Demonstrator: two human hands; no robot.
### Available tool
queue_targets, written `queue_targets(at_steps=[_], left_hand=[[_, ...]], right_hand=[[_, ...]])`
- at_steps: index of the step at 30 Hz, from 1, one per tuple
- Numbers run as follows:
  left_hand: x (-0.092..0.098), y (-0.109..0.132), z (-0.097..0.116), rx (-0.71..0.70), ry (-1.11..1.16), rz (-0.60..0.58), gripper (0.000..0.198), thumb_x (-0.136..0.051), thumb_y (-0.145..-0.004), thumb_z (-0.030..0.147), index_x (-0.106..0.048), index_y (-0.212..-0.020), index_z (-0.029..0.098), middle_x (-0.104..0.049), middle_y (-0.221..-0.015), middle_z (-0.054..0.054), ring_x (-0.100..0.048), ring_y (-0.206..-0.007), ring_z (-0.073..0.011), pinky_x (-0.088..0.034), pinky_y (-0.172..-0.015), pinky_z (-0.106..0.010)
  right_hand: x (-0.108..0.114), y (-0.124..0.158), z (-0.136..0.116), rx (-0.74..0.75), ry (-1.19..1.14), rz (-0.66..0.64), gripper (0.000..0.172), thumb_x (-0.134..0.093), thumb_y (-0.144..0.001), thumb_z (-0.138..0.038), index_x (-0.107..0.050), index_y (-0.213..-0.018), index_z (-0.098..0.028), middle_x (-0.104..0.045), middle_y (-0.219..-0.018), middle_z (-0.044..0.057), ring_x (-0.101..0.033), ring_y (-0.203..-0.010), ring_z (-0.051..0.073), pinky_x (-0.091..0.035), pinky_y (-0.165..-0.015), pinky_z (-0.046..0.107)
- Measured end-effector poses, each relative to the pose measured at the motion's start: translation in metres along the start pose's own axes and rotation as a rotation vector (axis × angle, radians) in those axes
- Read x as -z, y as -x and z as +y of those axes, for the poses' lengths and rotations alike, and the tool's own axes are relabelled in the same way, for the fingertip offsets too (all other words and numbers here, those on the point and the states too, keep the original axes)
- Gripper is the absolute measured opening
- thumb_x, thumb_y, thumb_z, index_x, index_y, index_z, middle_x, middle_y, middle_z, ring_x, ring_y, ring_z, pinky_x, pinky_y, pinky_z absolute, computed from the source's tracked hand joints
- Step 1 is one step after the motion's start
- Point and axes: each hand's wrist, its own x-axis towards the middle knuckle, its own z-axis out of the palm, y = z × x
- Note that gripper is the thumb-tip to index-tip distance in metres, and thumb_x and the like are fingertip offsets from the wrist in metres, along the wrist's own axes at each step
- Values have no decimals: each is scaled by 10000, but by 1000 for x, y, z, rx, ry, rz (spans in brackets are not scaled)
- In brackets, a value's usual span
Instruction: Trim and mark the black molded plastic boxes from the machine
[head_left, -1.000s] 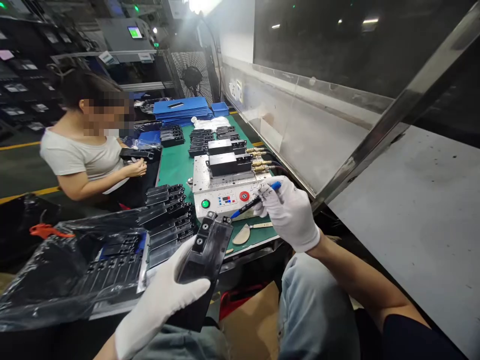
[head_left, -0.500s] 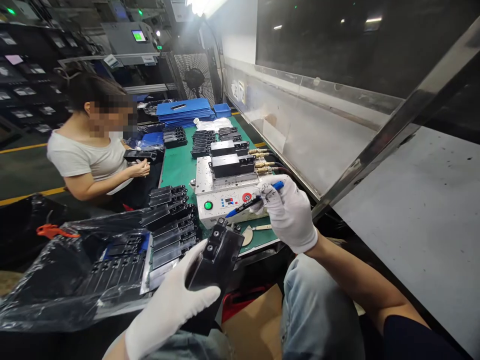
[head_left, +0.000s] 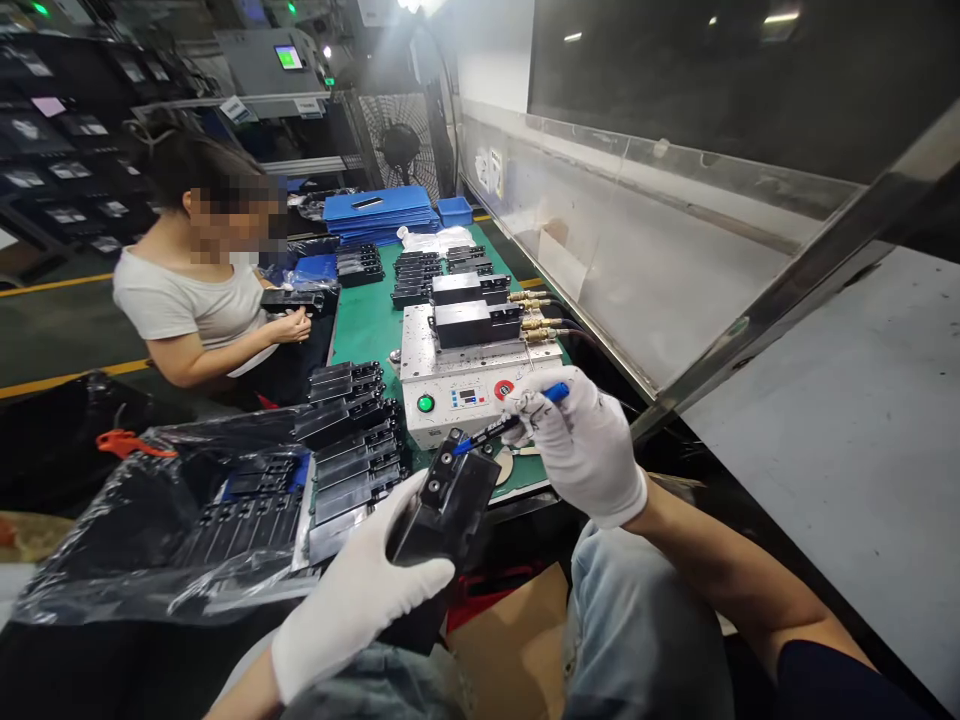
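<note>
My left hand (head_left: 367,590), in a white glove, is wrapped round a long black plastic housing (head_left: 450,510) held tilted above my lap. Two round metal inserts show near its upper end. In my gloved right hand (head_left: 574,430) is a blue marker pen (head_left: 487,435), pinched between thumb and fingers. The pen's blue tip is at the housing's upper end, close to the inserts; whether it touches I cannot tell. Behind the pen stands a white machine (head_left: 450,410) with a green button and a small display, bearing two black housings (head_left: 476,325) on top.
Rows of black housings (head_left: 356,460) lie left of the machine on the green table (head_left: 360,325). A plastic-lined box (head_left: 172,590) holds more housings at the left. A co-worker (head_left: 195,300) sits across, holding another. Brass fittings with hoses (head_left: 544,325) stick out from the machine's right side.
My right hand has lowered slightly, bringing the marker's tip from just above the housing to its upper end. The housing stays in my left hand. The view has shifted a little.
</note>
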Motion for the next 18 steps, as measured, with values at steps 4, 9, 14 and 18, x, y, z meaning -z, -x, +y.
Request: queue_targets(at_steps=[4, 9, 14, 18], left_hand=[[0, -1, -5, -22, 22, -15, 894, -757, -734, 388, -398, -1528, 186, -482, -1560, -102, -428, -1442, -314, -290, -1233, -468], [-2, -2, -6, 19, 65, -5, 927, -771, -723, 411, -391, -1533, 170, -469, -1567, -124, -406, -1455, -341, -299, -1223, -485], [-3, -10, -1, 19, 141, 56, 892, -791, -683, 412, -472, -1475, 157, -548, -1501, -131, -451, -1419, -370, -355, -1188, -483], [0, -21, 1, -45, 250, -12, 829, -805, -699, 453, -522, -1417, 153, -629, -1411, -126, -542, -1330, -374, -410, -1141, -479]], right_hand=[[-6, 2, 2, 37, 67, -34, 173, -538, -1031, -350, -568, -957, -197, -674, -781, 19, -670, -618, 119, -539, -567, 229], [-6, 6, 4, 146, 106, -44, 136, -561, -1017, -335, -581, -968, -210, -686, -755, 8, -662, -625, 123, -543, -596, 243], [-5, 3, -3, -90, -304, 225, 244, -738, -899, -395, -547, -888, -242, -652, -745, -28, -622, -535, 103, -538, -507, 230], [0, -12, 0, -331, -661, 346, 456, -821, -800, -336, -381, -736, -239, -456, -596, -100, -443, -409, 42, -415, -403, 177]])
